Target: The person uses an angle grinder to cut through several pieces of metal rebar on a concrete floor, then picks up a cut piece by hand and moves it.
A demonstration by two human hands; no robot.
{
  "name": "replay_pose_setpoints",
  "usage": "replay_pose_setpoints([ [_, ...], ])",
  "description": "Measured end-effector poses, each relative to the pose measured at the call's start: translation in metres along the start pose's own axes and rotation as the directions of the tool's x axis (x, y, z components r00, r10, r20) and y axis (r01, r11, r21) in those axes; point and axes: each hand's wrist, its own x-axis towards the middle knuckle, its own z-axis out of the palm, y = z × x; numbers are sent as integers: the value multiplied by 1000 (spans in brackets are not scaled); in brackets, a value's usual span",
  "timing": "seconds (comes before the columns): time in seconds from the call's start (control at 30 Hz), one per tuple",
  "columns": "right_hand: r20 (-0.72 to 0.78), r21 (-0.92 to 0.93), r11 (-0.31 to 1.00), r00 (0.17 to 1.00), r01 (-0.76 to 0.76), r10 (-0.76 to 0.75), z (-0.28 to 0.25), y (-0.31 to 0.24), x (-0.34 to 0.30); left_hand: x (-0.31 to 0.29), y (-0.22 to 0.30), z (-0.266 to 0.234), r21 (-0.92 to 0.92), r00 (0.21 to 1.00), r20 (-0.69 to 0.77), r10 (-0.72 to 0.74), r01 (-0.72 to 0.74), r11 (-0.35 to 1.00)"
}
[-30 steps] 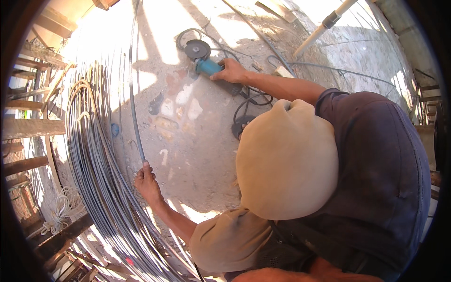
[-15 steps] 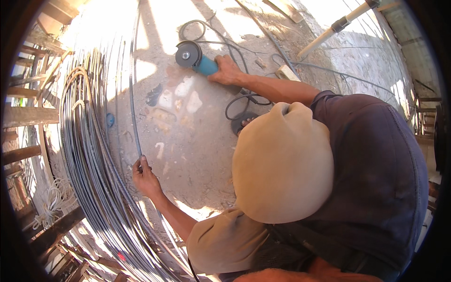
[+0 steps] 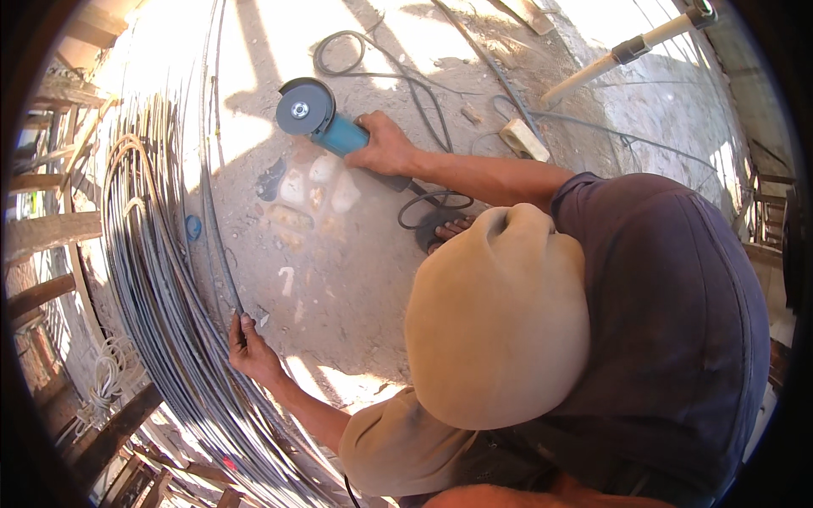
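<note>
One grinder (image 3: 318,118) (right hand (image 3: 385,146)), one rod (image 3: 222,254) (left hand (image 3: 251,351))

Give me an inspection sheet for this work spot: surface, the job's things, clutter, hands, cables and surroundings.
Surface: dusty concrete floor, with pale patches, partly in sun.
Job's things: blue angle grinder, held just above the floor; steel rods bundled in a long curve along the left.
Clutter: pale block; small blue round thing; white pipe lying at an angle.
Hands: right hand grips the angle grinder's body; left hand is closed on one of the steel rods.
Cables: black cable loops across the floor; another loop lies by a bare foot.
Surroundings: wooden planks at the left edge.
</note>
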Motion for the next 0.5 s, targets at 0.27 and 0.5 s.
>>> replay_pose_setpoints([
  [0.27,117,64,995,990,77,-84,10,-12,-7,9,36,-30,-189,947,191,-259,294,937],
  [0.5,135,65,991,983,116,-124,14,-16,-14,12,32,-23,-170,922,224,-315,355,919],
])
